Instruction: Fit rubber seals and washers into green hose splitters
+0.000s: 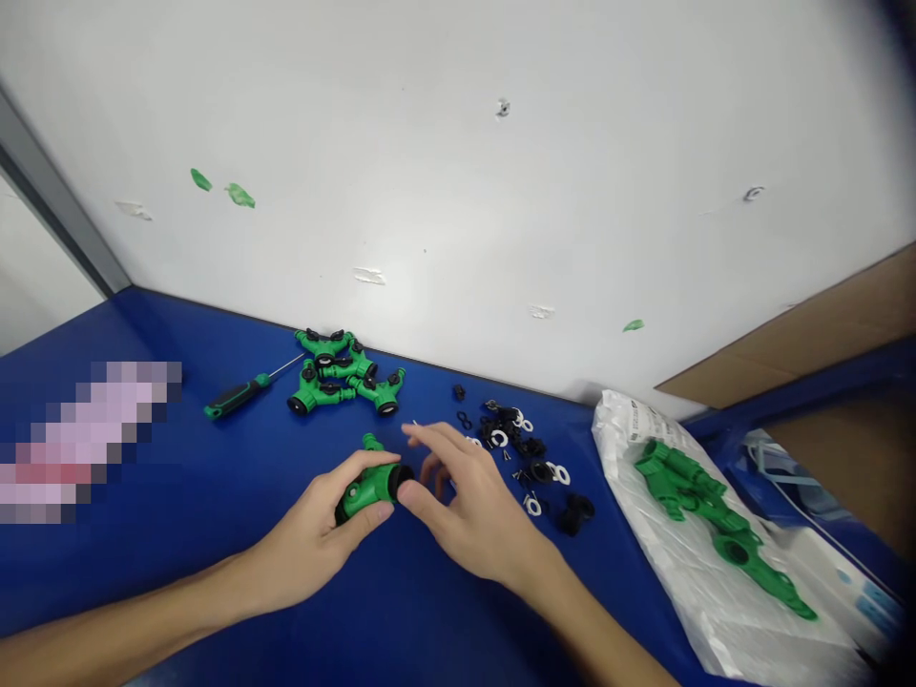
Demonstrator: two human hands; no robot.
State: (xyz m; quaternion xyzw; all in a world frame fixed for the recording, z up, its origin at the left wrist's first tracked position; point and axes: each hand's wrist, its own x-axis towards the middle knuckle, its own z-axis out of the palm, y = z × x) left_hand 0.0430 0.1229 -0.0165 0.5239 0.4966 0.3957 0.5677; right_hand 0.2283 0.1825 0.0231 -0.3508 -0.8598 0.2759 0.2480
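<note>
My left hand (325, 520) is closed around a green Y-shaped hose splitter (368, 489), whose black collar (401, 482) points to the right. The thumb of my right hand (465, 501) lies at that collar, apparently touching it, while its other fingers are stretched out and apart. Part of the splitter is hidden by my left fingers. Just right of my right hand lie loose small parts: white ring washers (499, 439), black fittings (530, 447) and several tiny screws (507, 455).
Several green splitters with black valves (322, 391) sit by the wall, beside a green-and-black screwdriver (239, 396). On the right, green splitter bodies (691, 491) rest on a white plastic bag (644, 563). A white wall (458, 191) borders the blue table (215, 496) at the back.
</note>
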